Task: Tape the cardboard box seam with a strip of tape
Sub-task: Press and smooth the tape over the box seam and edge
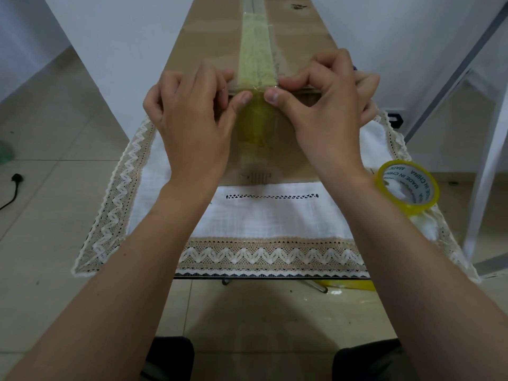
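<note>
A brown cardboard box stands on the small table, its top seam running away from me. A yellowish strip of tape lies along that seam and folds over the near top edge down the front face. My left hand and my right hand rest at that near edge, one on each side of the strip. Both thumbs press the tape at the fold, and the curled fingers lie on the box top. The roll of yellow tape sits on the cloth at the right.
A white cloth with a lace zigzag border covers the table. A white metal frame stands close on the right. A black plug and cable lie on the tiled floor at the left. My knees show below the table edge.
</note>
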Tool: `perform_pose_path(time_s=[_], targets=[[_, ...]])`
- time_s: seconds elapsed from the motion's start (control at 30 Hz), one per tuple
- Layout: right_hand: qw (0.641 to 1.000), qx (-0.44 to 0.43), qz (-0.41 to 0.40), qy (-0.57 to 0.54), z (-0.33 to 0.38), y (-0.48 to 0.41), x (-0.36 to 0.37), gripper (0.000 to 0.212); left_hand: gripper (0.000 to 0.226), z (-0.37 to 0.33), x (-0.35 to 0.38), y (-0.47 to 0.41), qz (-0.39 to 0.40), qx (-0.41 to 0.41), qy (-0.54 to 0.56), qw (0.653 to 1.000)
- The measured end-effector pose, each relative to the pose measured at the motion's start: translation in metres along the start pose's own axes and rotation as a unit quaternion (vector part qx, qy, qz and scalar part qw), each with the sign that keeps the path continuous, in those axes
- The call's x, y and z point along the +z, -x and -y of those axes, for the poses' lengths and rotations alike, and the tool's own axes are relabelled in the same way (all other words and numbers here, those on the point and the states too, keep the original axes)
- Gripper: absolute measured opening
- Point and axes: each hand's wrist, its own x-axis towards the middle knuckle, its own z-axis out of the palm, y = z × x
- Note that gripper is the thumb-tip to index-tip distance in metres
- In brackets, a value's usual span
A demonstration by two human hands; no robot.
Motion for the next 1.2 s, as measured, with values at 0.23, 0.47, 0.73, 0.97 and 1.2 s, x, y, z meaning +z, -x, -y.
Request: perform_pose_path(time_s=[0.23,0.47,0.73,0.97,1.2], targets=[[0.988,-0.097,-0.078,0.088,-0.017,0.016,0.015,0.038,0.045,0.014,-0.002,0.009,0.026,0.056,-0.029,0.998],[0.953,-0.197,-0.077,0.218,-0.045,0.029,0.021,0.067,0.057,0.029,0.001,0.024,0.06,0.144,-0.109,0.982],[0.934,-0.216,-0.067,0.278,-0.052,0.034,0.019,0.086,0.077,0.033,0.002,0.032,0.072,0.177,-0.186,0.964],[0.935,-0.207,-0.024,0.286,-0.052,0.035,0.015,0.109,0.08,0.033,0.005,0.033,0.063,0.174,-0.197,0.963],[0.935,-0.209,-0.015,0.285,-0.051,0.034,0.014,0.117,0.074,0.021,0.004,0.034,0.076,0.134,-0.184,0.971]])
